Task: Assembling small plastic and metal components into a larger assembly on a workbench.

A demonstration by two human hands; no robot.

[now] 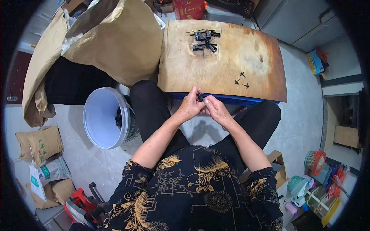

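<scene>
Between my two hands, just off the near edge of the wooden board (pixel 216 73), is a small black plastic part (pixel 200 96). My left hand (pixel 189 106) closes its fingers around it. From the other side, my right hand (pixel 216 109) has thumb and fingers pinched at the part; what exactly they grip is too small to make out. Farther up the board lies a cluster of black plastic pieces (pixel 206 40) with thin stems. Several small black cross-shaped pieces (pixel 242 75) are scattered on its right side.
On my left stands a white bucket (pixel 104 100) with black pieces inside. A large brown paper sack (pixel 119 42) leans beside the board, and filled bags (pixel 40 144) sit at far left. Baskets and plastic bags (pixel 300 188) are on the right. My knees flank the board's near edge.
</scene>
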